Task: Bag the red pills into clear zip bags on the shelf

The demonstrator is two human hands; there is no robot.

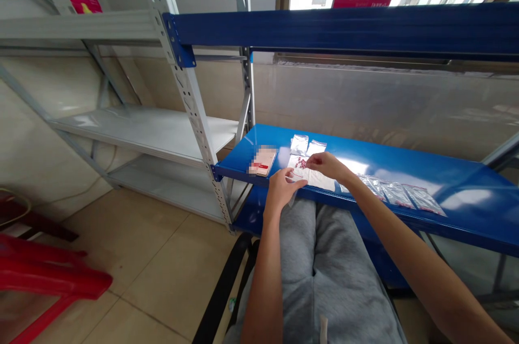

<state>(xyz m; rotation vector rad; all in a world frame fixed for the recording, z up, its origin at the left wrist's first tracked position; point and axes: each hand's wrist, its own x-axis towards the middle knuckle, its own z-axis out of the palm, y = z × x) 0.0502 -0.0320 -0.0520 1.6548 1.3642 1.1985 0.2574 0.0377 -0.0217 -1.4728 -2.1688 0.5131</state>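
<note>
Small red beads [300,163] lie in a loose cluster on a white sheet [322,179] near the front of the blue shelf. My left hand [283,188] is at the sheet's front left edge, thumb and fingers closed on a clear plastic bag [292,199] with a thin red line near its top. To the right of the beads, my right hand [327,165] has its fingertips pinched together, close to the cluster; whatever lies between them is too small to make out. Behind the sheet are two small clear bags, one [299,144] left of the other [317,147].
Several flat clear bags [424,199] lie in a row along the shelf's front edge at right. A partly blurred tan booklet or box [264,163] sits at left, near the metal upright [194,106]. A blue beam [324,30] crosses above. A red stool [52,273] stands lower left.
</note>
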